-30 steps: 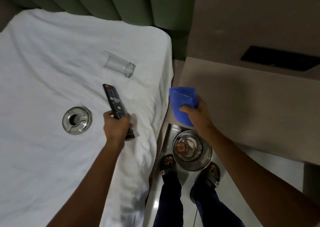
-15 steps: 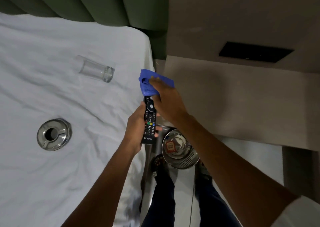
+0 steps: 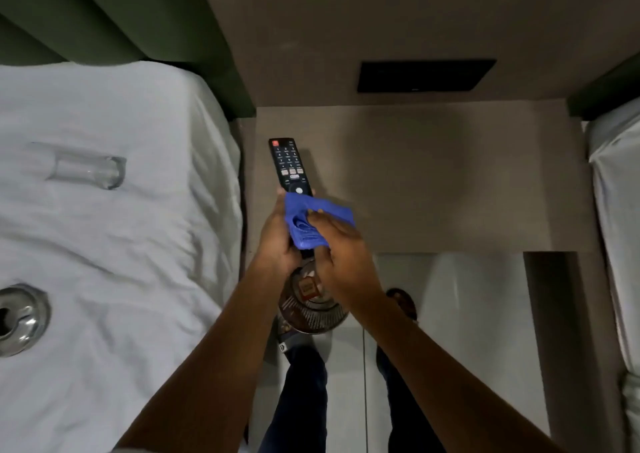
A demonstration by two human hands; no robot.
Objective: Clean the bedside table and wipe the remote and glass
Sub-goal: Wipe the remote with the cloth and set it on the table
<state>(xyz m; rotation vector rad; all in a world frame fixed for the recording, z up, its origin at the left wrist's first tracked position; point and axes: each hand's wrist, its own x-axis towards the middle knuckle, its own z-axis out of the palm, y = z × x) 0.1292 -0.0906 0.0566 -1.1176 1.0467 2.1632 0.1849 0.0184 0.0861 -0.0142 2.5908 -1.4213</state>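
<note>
Metal ashtray (image 3: pixel 20 319) on white bed (image 3: pixel 138 262); bin (image 3: pixel 311 310) on floor.

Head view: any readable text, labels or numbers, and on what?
None can be read.
Black remote control: key legends too small and blurred.
Red label inside the round metal bin: print blurred.
White mark on the dark sandal: unreadable.
</note>
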